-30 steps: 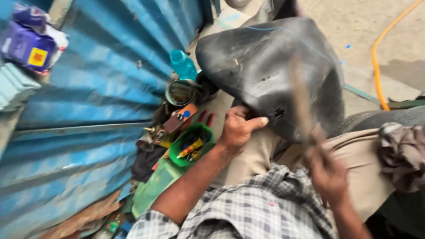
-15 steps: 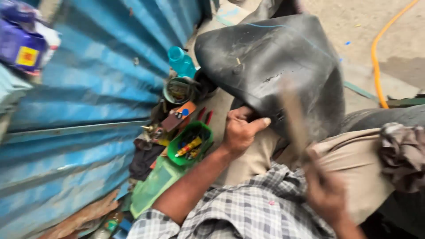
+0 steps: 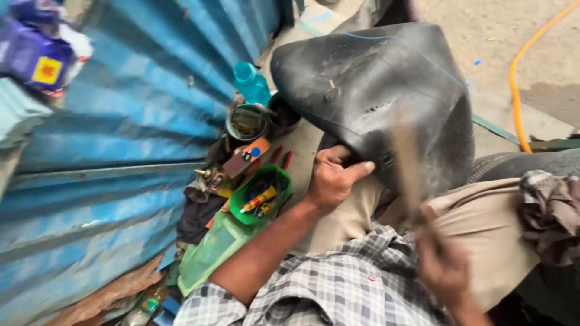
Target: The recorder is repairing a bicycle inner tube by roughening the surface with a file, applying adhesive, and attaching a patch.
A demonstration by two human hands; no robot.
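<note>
Figure: striking a black rubber inner tube (image 3: 386, 90) draped over your lap. Your left hand (image 3: 332, 178) clamps the tube's near lower edge, thumb lying on top and fingers curled beneath, pinching the rubber flat against your knee. Your right hand (image 3: 444, 265) is wrapped tight around the handle of a tool (image 3: 406, 163), too motion-blurred to name; it stands raised over the tube just beside the left thumb. The step in hand appears to be beating or pressing a spot on the rubber. The next stroke calls for landing clear of the thumb while the left hand holds the fold steady.

Against the earlier frames, the blurred tool has moved closer to the left hand and stands more upright; the left hand's hold has not shifted.

On the ground by the blue corrugated sheet (image 3: 121, 151) sit a green tray (image 3: 261, 196) of small parts and a teal bottle (image 3: 251, 84).
</note>
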